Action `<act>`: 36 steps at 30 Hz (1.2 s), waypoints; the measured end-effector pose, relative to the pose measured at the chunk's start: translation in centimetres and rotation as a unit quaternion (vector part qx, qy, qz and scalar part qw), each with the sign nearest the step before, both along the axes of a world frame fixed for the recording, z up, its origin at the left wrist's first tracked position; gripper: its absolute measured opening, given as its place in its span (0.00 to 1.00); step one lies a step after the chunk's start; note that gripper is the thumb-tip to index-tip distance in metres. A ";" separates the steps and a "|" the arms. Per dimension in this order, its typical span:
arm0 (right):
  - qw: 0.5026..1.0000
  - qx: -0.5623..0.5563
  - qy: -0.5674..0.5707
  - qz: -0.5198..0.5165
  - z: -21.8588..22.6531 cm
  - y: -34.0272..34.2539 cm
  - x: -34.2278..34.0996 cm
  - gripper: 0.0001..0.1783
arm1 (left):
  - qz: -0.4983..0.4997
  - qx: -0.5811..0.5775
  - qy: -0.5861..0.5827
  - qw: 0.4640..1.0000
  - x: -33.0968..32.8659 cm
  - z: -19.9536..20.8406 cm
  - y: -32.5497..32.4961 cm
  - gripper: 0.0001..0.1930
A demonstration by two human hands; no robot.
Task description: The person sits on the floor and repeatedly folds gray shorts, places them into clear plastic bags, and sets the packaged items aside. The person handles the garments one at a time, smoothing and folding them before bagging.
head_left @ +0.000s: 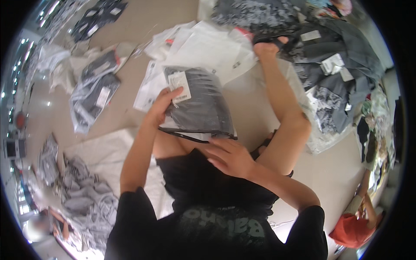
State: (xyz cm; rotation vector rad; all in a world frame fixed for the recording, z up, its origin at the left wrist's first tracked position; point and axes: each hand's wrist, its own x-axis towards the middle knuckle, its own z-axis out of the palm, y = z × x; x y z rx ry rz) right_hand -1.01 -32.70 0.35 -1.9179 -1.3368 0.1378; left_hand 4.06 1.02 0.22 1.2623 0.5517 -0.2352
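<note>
My left hand (162, 105) grips the left side of a clear zip bag (232, 123) with a folded dark grey garment (199, 102) inside. Its thumb presses on a white tag (179, 86) near the bag's upper left. The bag's dark-edged mouth faces my body, above my lap. My right hand (232, 158) is at the right end of that edge, its fingers stretched out and apart from the thumb. The fingertips seem to touch the edge; whether anything is pinched there is hard to make out.
Beyond the bag lie white plastic bags (208, 45). Bagged dark garments (95, 95) lie at left, and a heap of grey clothes (89, 195) nearer me. Dark tagged garments (329, 60) lie at right by my outstretched leg. A person in red (353, 229) is at lower right, another at lower left.
</note>
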 end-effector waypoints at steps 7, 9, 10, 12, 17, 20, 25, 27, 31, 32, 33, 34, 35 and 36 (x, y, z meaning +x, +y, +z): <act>0.717 -0.047 0.670 -0.185 -4.9 0.4 -2.1 0.22 | -0.059 0.063 0.157 0.984 -10.4 1.7 8.8 0.24; 0.586 -0.138 0.792 -0.102 -3.5 2.2 -2.4 0.26 | -0.046 0.084 0.140 0.985 -12.9 -0.8 10.9 0.26; 0.610 -0.131 0.779 -0.064 -3.9 2.4 -3.3 0.28 | -0.060 0.123 0.149 0.979 -13.6 -0.9 11.5 0.27; 0.655 -0.115 0.747 0.013 -4.6 2.9 -4.8 0.33 | -0.087 0.201 0.161 0.962 -14.0 -0.5 12.0 0.28; 0.596 0.005 0.801 -0.057 -4.0 2.6 -3.4 0.29 | -0.088 0.617 -0.152 0.767 -15.4 0.3 7.6 0.29; 0.614 -0.021 0.788 -0.041 -2.6 3.2 -2.6 0.28 | -0.241 0.596 -0.324 0.694 -14.2 7.7 -0.2 0.31; 0.622 0.000 0.782 -0.031 -2.9 2.9 -3.4 0.19 | -0.440 0.575 -0.352 0.594 -14.9 6.9 -3.6 0.22; 0.634 -0.009 0.773 -0.019 -3.3 2.8 -3.8 0.19 | -0.459 0.594 -0.319 0.579 -17.1 3.2 -1.3 0.19; 0.678 -0.121 0.725 -0.007 -3.4 2.8 -5.5 0.22 | -0.485 0.588 -0.312 0.567 -19.3 1.9 -1.8 0.15; 0.675 -0.112 0.729 -0.001 -3.6 2.9 -5.6 0.23 | -0.475 0.573 -0.313 0.590 -19.1 2.1 -1.9 0.15; 0.666 -0.098 0.739 -0.003 -3.5 2.7 -5.5 0.23 | -0.463 0.556 -0.313 0.615 -18.3 3.5 -2.9 0.15; 0.658 -0.083 0.749 -0.004 -3.3 2.6 -5.2 0.23 | -0.451 0.541 -0.313 0.637 -17.7 4.4 -3.8 0.15; 0.649 -0.069 0.757 -0.006 -3.0 2.5 -5.0 0.24 | -0.427 0.550 -0.338 0.632 -17.5 4.3 -4.7 0.16; 0.650 -0.070 0.756 -0.014 -2.5 2.5 -5.0 0.24 | -0.406 0.557 -0.365 0.626 -17.5 4.1 -5.6 0.16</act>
